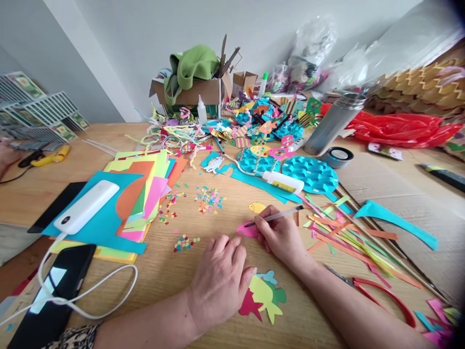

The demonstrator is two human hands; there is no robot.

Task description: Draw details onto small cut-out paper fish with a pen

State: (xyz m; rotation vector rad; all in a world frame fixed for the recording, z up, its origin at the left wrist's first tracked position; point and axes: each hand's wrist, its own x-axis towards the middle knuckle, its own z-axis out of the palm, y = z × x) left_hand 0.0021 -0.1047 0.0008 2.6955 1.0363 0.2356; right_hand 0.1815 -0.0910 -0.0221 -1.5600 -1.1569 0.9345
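Note:
My right hand [278, 232] grips a pen [283, 213], its tip on a pink paper fish [248, 229]. My left hand [221, 276] lies palm down with fingers spread, a fingertip at the left end of that fish. Just beyond is a yellow paper fish [256, 207] with drawn lines. Below my left thumb sits a small pile of cut paper fish [265, 293] in red, lime, green and blue, partly covered by the hand. Small round paper dots [185, 243] and tiny confetti pieces [209, 198] lie to the left.
Scissors [385, 295] and paper strips [348, 232] lie right. Coloured sheets [138, 194], a white power bank [87, 206] and a phone [54, 295] are left. Behind stand a glue bottle [283, 182], blue discs [309, 173], a steel flask [336, 123] and a cardboard box [192, 99]. Another person's hand [4, 155] is far left.

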